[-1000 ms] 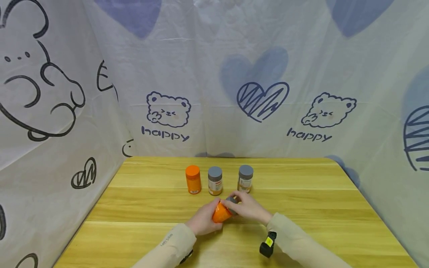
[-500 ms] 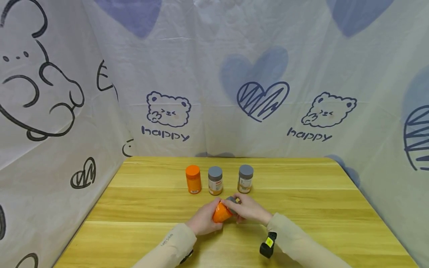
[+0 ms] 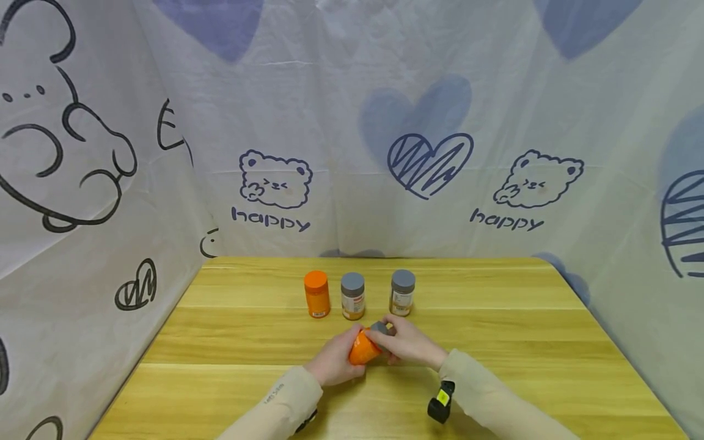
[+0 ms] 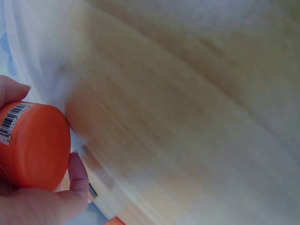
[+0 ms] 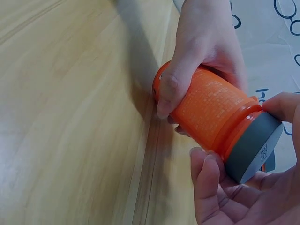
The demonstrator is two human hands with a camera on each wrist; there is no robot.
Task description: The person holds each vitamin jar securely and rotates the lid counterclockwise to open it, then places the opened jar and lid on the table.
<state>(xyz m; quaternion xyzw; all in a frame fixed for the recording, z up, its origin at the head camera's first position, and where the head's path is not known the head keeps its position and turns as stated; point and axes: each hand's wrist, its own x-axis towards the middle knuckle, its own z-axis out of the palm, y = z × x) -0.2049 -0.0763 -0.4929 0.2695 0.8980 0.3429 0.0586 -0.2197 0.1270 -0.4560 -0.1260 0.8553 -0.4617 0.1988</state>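
Head view: a second on, the right hand (image 3: 408, 342) has shifted its fingers about the grey lid (image 3: 379, 329), more fingertips showing below it; the left hand (image 3: 335, 360) and orange bottle (image 3: 363, 350) hardly moved. Bottle at lower centre, tilted, lid toward upper right. Left hand grips the body, right pinches the lid.

Left wrist view: bottle at left edge; smooth orange base, barcode (image 4: 14, 121) beside it.

Right wrist view: bottle right of centre, pale print on body, lid at the neck, small dark mark on its top.
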